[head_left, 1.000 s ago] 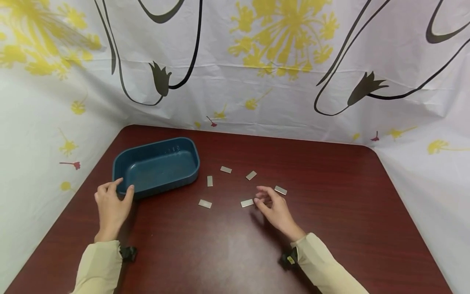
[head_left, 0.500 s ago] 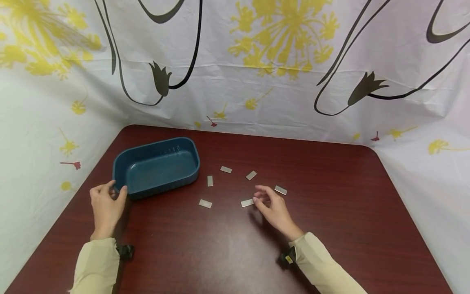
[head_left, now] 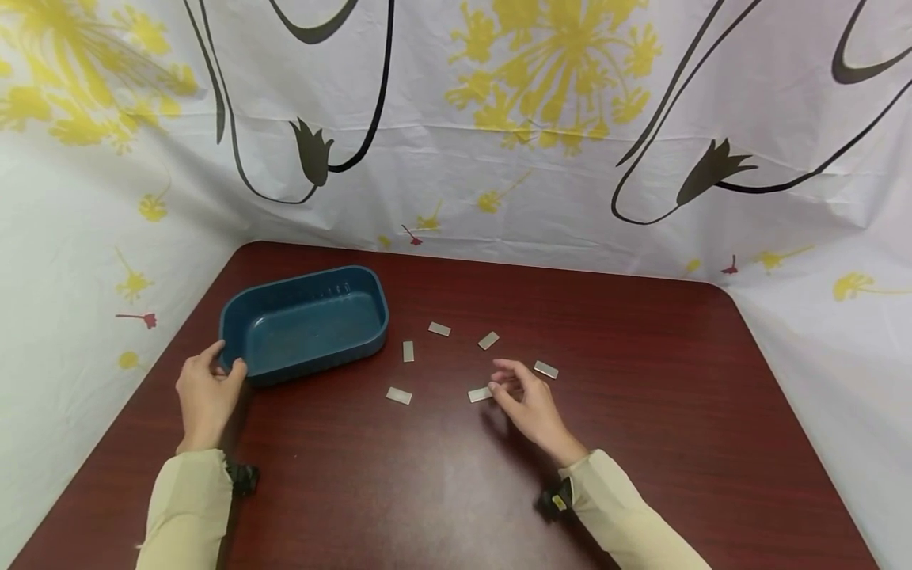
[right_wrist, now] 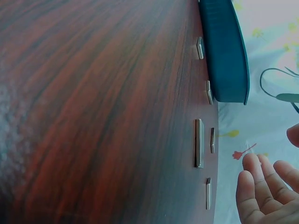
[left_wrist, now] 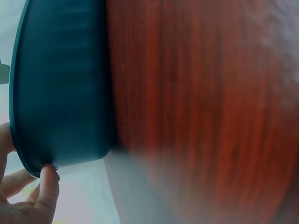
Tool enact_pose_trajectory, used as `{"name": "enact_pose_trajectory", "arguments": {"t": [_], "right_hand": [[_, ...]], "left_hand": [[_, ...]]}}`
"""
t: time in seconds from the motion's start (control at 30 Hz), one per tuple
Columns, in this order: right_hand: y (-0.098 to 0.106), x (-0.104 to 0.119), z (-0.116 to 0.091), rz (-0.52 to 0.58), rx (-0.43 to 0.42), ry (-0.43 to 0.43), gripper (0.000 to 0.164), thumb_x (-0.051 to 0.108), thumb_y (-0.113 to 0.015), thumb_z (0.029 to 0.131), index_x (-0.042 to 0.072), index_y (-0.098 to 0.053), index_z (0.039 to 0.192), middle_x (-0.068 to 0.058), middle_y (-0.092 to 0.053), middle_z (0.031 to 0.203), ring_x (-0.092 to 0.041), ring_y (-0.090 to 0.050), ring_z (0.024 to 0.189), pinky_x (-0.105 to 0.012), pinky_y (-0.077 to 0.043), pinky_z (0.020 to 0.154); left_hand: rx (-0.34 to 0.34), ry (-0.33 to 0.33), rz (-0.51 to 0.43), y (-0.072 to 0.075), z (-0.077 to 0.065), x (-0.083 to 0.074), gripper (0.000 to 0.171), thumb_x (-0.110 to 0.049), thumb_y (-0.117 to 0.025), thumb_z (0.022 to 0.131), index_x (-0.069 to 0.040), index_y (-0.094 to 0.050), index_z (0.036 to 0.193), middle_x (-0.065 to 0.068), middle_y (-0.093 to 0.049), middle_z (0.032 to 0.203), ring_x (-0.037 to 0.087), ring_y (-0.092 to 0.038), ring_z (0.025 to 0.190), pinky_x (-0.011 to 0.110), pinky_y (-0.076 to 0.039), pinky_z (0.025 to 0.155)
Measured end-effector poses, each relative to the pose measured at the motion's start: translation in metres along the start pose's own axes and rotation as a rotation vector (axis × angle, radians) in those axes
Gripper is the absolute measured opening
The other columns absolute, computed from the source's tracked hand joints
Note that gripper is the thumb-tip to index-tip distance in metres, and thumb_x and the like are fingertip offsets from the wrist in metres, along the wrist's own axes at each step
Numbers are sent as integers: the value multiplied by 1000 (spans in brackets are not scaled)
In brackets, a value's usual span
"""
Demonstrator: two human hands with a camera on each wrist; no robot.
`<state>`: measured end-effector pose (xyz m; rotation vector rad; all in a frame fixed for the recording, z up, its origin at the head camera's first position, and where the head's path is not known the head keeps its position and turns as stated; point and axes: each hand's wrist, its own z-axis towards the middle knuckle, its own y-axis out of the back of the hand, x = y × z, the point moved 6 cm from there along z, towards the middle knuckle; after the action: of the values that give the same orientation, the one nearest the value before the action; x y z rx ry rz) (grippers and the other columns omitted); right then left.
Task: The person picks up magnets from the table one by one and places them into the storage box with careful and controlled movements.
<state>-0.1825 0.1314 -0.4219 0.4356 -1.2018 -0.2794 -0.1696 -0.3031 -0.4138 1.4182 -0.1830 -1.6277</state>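
My left hand (head_left: 205, 400) pinches the near left corner of a dark teal plastic bin (head_left: 313, 368). In the left wrist view the thumb (left_wrist: 48, 189) presses on the bin's outer wall, with other fingers at its rim. My right hand (head_left: 533, 408) hovers with relaxed, slightly bent fingers, holding nothing. Its thumb tip overlaps the end of a small flat silvery rectangular piece (head_left: 479, 394) in the head view. The right wrist view shows the right-hand fingers (right_wrist: 266, 184) raised above the table and apart from the pieces.
Several like pieces lie scattered: one at the front left (head_left: 399, 396), one near the bin (head_left: 408, 351), another behind (head_left: 439, 328), one tilted (head_left: 488, 340), one beyond the right hand (head_left: 546, 370). A flower-printed white cloth (head_left: 442, 174) borders the dark red table (head_left: 641, 356).
My left hand has moved slightly left and come to grip the bin's corner. The right hand has shifted only a little left. Bin and pieces stay put.
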Motion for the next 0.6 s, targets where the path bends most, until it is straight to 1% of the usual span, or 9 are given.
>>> {"name": "enact_pose_trajectory", "arguments": {"t": [0.07,0.2,0.3,0.43,0.5,0.6], "right_hand": [[0,-2,1,8,0,6,31,-3,-62,78,-5,-57,108,-13,-64,87,-22,-62,76,-29,-49,67],[1,-1,3,-5,-6,-1,31,-3,-63,78,-6,-57,108,-10,-64,86,-21,-61,76,-29,-49,67],[4,12,4,-7,-10,-7,29,-6,-62,78,-8,-57,106,-14,-64,85,-26,-61,75,-32,-49,67],[8,30,7,-12,1,-30,27,-8,-59,79,-10,-55,105,-20,-62,86,-32,-61,75,-37,-49,68],[9,29,8,-21,14,-51,26,-7,-58,80,-11,-55,106,-20,-62,87,-33,-61,78,-38,-48,69],[8,13,12,-11,36,-85,27,-3,-57,82,-9,-55,108,-19,-62,90,-31,-61,81,-39,-47,73]], "left_hand": [[-12,5,1,0,0,1,41,-8,-56,81,8,-53,118,20,-48,77,29,-43,77,45,-31,76],[-28,20,8,1,1,2,42,-8,-56,79,6,-55,118,20,-50,77,27,-44,74,41,-32,71],[-33,24,18,2,2,3,43,-8,-58,78,5,-56,118,19,-51,75,25,-44,71,37,-31,67],[-11,46,30,1,3,3,44,-9,-58,78,3,-56,120,18,-51,74,21,-42,68,33,-31,64],[0,60,34,1,3,4,44,-10,-57,79,1,-55,121,17,-52,74,19,-42,66,32,-31,63],[4,70,29,1,3,4,45,-10,-56,78,1,-55,122,17,-53,73,17,-42,64,32,-31,63]]}}
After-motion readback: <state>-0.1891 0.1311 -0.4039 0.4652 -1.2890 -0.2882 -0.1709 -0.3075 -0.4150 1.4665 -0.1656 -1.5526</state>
